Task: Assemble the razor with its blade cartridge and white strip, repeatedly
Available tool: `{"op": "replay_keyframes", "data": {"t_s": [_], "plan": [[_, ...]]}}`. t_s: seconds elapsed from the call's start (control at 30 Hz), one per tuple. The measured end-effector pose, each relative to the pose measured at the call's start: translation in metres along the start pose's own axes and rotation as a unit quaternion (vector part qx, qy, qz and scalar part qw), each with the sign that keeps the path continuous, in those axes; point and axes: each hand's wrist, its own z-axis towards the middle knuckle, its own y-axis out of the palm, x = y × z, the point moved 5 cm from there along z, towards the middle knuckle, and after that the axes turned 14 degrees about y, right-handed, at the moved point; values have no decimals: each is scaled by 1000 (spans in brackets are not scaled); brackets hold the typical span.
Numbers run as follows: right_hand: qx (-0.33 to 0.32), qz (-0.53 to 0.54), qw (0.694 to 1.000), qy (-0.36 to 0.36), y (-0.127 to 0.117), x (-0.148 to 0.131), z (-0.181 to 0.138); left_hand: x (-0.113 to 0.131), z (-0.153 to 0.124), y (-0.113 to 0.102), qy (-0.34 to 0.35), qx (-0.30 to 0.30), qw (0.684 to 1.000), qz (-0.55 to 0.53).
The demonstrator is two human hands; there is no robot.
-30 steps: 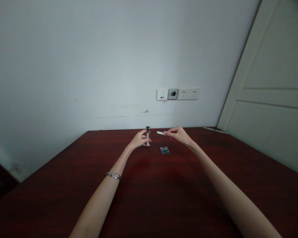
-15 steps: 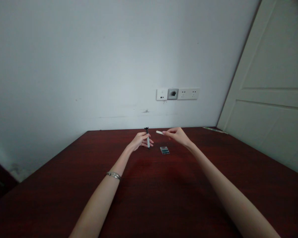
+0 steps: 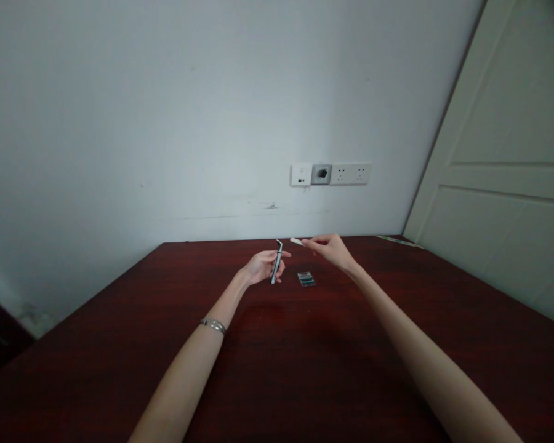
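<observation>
Slightly left of centre, my left hand (image 3: 262, 267) is closed around a slim grey-and-black razor handle (image 3: 276, 267). It stands nearly upright, its dark angled head end at the top. To the right, my right hand (image 3: 330, 249) pinches a small white oblong piece (image 3: 297, 242) between thumb and fingers. That piece points left toward the handle's top, with a gap between them. Below and between the hands, a small clear flat case (image 3: 306, 279) with teal strips lies on the table, touched by neither hand.
A dark red wooden table (image 3: 277, 369) reaches back to a pale wall (image 3: 189, 111). Wall sockets (image 3: 351, 175) sit above its far edge. A white panelled door (image 3: 503, 160) slants along the right, and a thin printed strip (image 3: 399, 241) lies at the far right edge.
My left hand has turned the razor handle, so its top now leans right and its head shows from the side. The white piece in my right hand has tilted and risen slightly.
</observation>
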Motion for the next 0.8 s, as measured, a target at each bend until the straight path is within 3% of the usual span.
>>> {"op": "replay_keyframes", "data": {"t_s": [0.37,0.47,0.63,0.8], "plan": [[-10,-16,999,-34,11,-15,-6,1,0,13,-19,-69,997,11],[-15,-8,999,-34,14,-16,-6,2,0,17,-25,-77,996,25],[29,3,999,-14,5,-8,-3,3,-1,18,-23,-79,996,41],[-9,3,999,-35,10,-13,-6,4,-1,17,-26,-72,996,55]]}}
